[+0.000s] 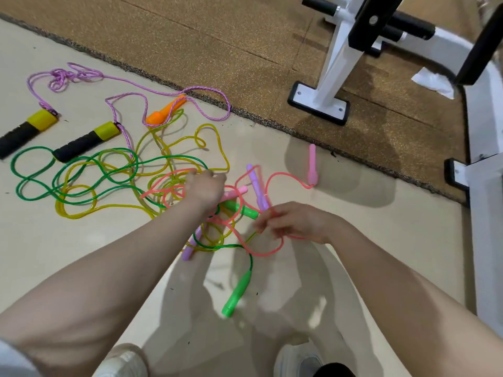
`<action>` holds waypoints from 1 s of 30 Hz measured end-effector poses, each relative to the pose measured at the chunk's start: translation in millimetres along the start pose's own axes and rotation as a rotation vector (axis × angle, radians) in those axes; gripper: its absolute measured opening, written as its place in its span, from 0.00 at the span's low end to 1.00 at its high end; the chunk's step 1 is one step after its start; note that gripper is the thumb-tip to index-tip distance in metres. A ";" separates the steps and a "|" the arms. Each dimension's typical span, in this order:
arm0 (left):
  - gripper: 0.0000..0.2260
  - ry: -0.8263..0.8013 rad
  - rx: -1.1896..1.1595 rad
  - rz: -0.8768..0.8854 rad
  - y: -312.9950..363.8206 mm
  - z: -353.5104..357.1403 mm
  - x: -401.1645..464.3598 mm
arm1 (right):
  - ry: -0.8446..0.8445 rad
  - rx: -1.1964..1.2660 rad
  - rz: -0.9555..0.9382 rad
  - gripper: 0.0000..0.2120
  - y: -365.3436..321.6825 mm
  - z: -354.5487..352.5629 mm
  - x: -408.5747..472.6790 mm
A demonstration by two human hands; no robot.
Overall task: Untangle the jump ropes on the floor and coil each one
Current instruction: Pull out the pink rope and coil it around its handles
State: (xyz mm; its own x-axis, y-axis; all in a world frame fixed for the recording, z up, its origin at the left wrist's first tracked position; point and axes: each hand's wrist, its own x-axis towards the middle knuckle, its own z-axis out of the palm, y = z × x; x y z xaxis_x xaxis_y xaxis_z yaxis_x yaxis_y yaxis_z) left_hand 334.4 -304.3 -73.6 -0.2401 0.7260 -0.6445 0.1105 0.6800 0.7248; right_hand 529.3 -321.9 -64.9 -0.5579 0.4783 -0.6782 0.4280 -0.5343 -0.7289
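On pale floor, tangled plastic cords: one green [35,183], one yellow [217,140], one pink [272,251], pinched by right hand [294,224]; left hand [204,189] grip unclear.

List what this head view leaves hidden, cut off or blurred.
- Left hand: blurred; its grip on the pink rope unreadable.
- Right hand: fingertips smeared.
- Tangle under the left hand: crossings hidden.
- Black-and-yellow handle: cut by the left edge.
- White frame: cut by the top and right edges.

Both bare forearms reach in from the lower corners toward mid-frame. The left hand [204,189] lies palm down, fingers stretched forward. The right hand [292,223] — slightly lower, right of centre — curls its blurred fingers in a pinch.
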 end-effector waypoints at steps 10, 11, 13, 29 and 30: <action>0.09 -0.111 0.257 0.392 0.6 26.7 -7.2 | 0.982 0.133 0.194 0.06 31.4 -54.7 52.7; 0.10 -0.084 0.244 0.401 3.0 26.5 -4.4 | 1.081 0.118 0.204 0.06 47.4 -71.9 61.5; 0.10 -0.100 0.168 0.404 8.8 27.3 3.6 | 1.065 0.076 0.266 0.07 84.8 -102.4 80.9; 0.11 -0.142 0.184 0.329 8.7 40.6 48.7 | 1.118 -0.263 0.114 0.12 43.9 -104.9 112.4; 0.11 -0.131 0.177 0.338 9.7 40.7 48.6 | 1.164 -0.227 0.005 0.09 39.8 -99.4 112.4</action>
State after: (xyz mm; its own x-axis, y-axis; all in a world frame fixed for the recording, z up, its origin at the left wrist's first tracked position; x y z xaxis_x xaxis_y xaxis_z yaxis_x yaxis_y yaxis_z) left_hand 363.1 -258.3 -107.8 -0.0379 0.9111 -0.4104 0.3290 0.3992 0.8558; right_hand 554.4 -220.2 -179.4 0.3763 0.8855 -0.2725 0.6101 -0.4581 -0.6464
